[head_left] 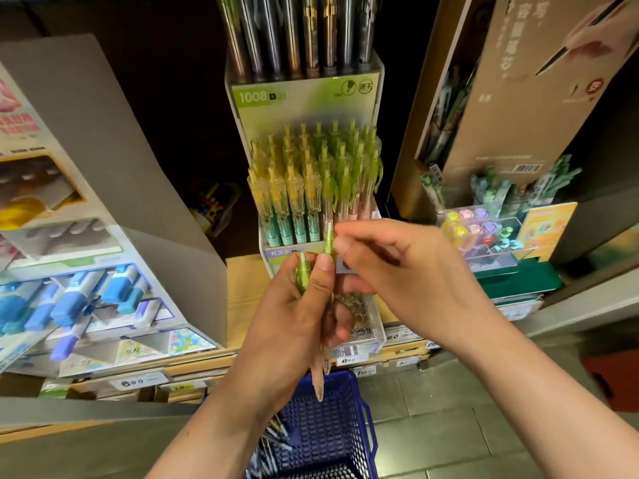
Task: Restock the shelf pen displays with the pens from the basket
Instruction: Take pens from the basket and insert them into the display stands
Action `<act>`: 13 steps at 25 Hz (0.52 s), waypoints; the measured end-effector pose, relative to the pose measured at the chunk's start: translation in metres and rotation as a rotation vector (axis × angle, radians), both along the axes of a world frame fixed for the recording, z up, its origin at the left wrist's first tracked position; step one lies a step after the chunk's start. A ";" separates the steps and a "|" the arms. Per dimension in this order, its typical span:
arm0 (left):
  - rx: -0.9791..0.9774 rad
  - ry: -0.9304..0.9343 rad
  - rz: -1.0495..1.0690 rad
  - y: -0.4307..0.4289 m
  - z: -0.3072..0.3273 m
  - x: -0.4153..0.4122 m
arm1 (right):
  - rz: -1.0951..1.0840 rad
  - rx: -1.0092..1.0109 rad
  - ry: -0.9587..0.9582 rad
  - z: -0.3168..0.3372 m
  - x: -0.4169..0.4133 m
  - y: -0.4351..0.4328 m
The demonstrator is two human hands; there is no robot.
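- The blue basket (pixel 332 440) is seen nearest, low on the floor below the front edge of the shelf. It is a perforated plastic basket with a stiff handle, and a few pens with dark tips lie at its left wall.
- The left hand (pixel 294 323) is closed around a small bundle of pens (pixel 321 340), which is held upright just in front of the shelf edge. Their clear pinkish tips point down toward the basket and their green tops stand up above the thumb.
- The pens are judged to be light, stiff and smooth. Thin plastic barrels like these may slip in a loose bundle, so a firm grip around the middle is thought best.
- The right hand (pixel 408 271) is just beside the left one. Its fingers (pixel 340 244) are pinched on the top of one green-capped pen (pixel 328 238), near the clicker. This narrow end is judged a good place for pulling a single pen out.
- Behind the hands the clear display box (pixel 375 326) stands on the wooden shelf (pixel 242 299), near its front edge. Its walls are transparent, hard plastic.
- Rows of matching pens (pixel 311 174) are already standing in it, with yellow clips on the left and green clips on the right, over soft-looking mint and pink grips.
- Farther up, dark and metallic pens (pixel 297 32) are held in a taller tier.
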State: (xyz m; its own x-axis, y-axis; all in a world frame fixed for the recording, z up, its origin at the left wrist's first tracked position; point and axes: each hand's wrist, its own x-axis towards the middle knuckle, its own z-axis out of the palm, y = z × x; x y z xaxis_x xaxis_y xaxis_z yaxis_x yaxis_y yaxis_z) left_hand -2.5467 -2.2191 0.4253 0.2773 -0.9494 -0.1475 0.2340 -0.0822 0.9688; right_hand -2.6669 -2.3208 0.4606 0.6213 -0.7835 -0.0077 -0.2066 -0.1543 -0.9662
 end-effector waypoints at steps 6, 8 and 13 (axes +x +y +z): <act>-0.050 0.053 -0.049 0.001 0.000 -0.005 | 0.182 0.295 -0.017 -0.005 -0.007 -0.005; 0.009 0.090 -0.011 0.000 0.000 -0.006 | 0.147 0.330 -0.084 0.000 -0.011 -0.010; 0.198 0.037 0.060 -0.003 -0.005 -0.001 | -0.309 0.028 -0.329 0.031 -0.015 -0.038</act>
